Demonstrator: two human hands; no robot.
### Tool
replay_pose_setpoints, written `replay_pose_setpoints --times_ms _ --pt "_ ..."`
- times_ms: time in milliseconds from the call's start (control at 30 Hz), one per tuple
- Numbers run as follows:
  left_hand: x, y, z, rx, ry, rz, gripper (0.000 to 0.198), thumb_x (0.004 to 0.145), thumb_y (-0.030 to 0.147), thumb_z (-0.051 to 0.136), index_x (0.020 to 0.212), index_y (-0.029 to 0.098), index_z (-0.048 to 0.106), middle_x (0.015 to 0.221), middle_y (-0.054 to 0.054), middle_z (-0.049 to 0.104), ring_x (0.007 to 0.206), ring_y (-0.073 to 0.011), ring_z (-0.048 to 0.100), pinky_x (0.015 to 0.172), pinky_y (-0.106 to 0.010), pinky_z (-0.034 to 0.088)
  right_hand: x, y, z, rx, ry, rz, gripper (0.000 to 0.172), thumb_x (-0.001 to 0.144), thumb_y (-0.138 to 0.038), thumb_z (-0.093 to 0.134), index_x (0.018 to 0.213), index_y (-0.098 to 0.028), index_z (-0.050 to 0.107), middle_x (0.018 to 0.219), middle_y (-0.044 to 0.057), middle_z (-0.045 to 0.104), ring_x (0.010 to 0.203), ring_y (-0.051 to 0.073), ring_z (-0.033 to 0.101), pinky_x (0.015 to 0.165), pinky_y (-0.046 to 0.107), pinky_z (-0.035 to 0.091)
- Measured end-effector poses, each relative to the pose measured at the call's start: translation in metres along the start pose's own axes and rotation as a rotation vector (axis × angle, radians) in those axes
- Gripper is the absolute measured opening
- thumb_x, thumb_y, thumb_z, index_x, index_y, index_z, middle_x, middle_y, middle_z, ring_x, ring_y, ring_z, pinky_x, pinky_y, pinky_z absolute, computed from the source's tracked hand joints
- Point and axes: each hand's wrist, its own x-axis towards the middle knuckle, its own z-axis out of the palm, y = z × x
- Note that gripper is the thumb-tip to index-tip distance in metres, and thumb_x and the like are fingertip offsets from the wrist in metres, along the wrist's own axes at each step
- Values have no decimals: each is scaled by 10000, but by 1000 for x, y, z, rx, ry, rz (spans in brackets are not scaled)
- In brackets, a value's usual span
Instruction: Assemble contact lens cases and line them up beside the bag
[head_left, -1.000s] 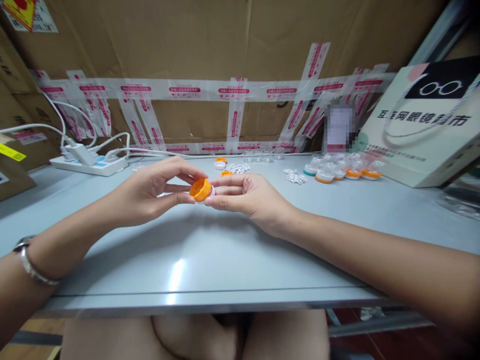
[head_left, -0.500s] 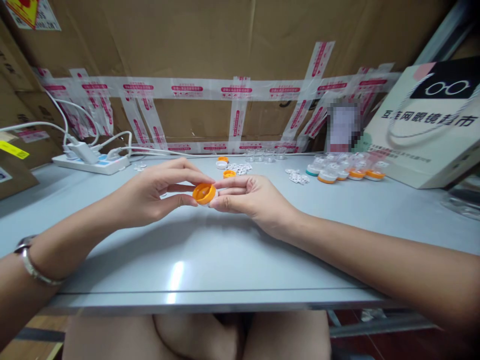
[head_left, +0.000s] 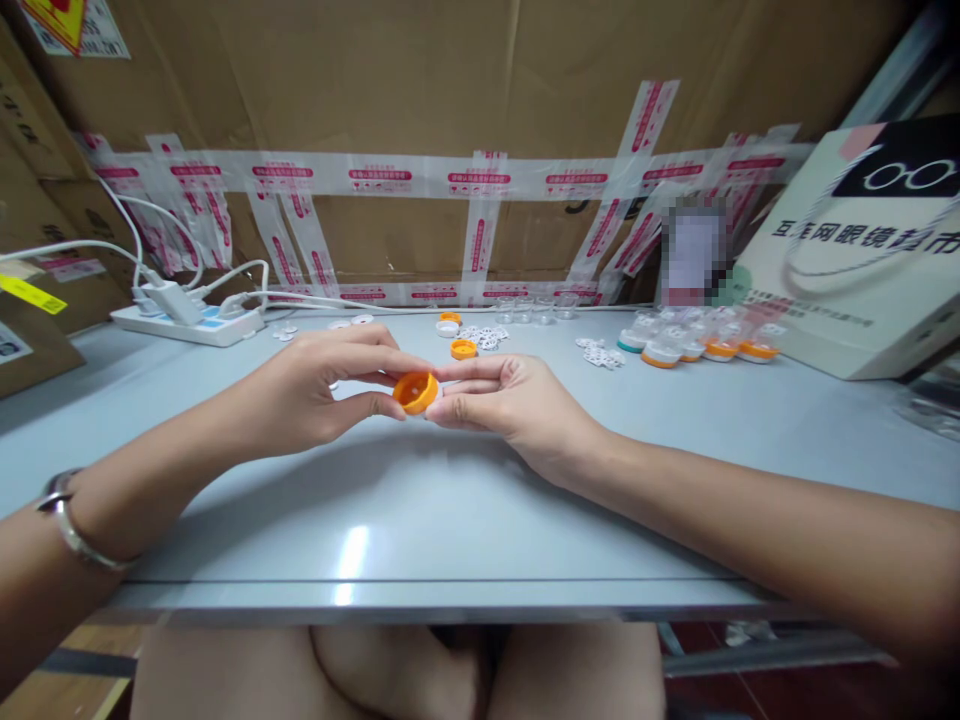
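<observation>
Above the table, an orange ring-shaped plastic cap (head_left: 416, 393) with a white part beneath it is held between both hands, its hollow side tilted toward me. My left hand (head_left: 341, 385) pinches its left edge between thumb and fingers. From the other side, my right hand (head_left: 502, 395) grips the white part with thumb and fingertips. Just behind my hands lies another orange cap (head_left: 463, 349), and beyond it an orange piece rests with a white ring (head_left: 448, 328). Small white cut-out pieces (head_left: 484, 337) are heaped beside them.
Clear cups (head_left: 536, 310) stand in a row at the back. More white pieces (head_left: 600, 353) and several clear-domed containers with orange or teal bases (head_left: 664, 348) sit to the right, by a paper bag (head_left: 862, 260). A power strip (head_left: 187, 325) with cables is at left; a large carton (head_left: 375, 90) stands behind.
The orange cap has turned in my fingers, so more of its inside faces me. The whole view has shifted slightly; both hands keep their hold.
</observation>
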Motion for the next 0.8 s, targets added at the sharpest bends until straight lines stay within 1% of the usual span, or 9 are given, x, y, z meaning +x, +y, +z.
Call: replay_pose_setpoints --times_ms 133,233,333,400,567,733,800 --pt "1 1 0 -15 27 -26 185 851 279 590 985 212 698 796 -42 653 715 -160 602 662 -271 472 0 -1 2 25 -7 20 215 612 -15 746 772 -150 697 593 -18 720 594 97 692 732 245 593" --pt "1 0 0 -56 30 -76 187 826 308 622 933 177 702 777 -44 661 695 -157 609 650 -265 483 2 -2 1 37 -41 23 183 625 -28 749 756 -145 699 609 -14 722 598 100 691 761 266 595" --pt "2 -2 -2 -118 25 -141 181 812 287 620 953 194 686 809 -34 669 711 -147 626 653 -241 502 4 -2 -1 26 -79 14 181 636 -73 766 795 -137 708 675 3 736 665 115 703 833 295 579" --pt "2 -4 -3 -172 21 -185 184 806 274 618 966 203 673 838 -31 681 744 -148 641 666 -231 514 5 -2 -3 13 -117 4 208 647 -113 775 843 -139 710 728 13 746 719 117 708 858 287 567" --pt "2 -4 -5 -308 -4 -242 195 798 297 634 961 192 655 879 -39 716 804 -176 671 700 -250 539 7 -1 -7 0 -164 6 259 652 -148 781 897 -157 698 774 9 753 771 112 707 852 262 562" --pt "4 -1 -5 -343 3 -317 217 772 344 673 895 166 660 821 -45 717 752 -164 671 671 -255 548 7 0 -8 -11 -187 20 270 658 -187 785 908 -155 688 810 23 757 842 117 701 871 250 541" --pt "3 -3 -8 -351 4 -325 225 782 344 660 919 165 654 854 -51 718 780 -160 671 696 -261 552 8 0 -9 -4 -211 21 284 657 -182 790 917 -155 680 842 23 755 855 106 695 868 228 533"
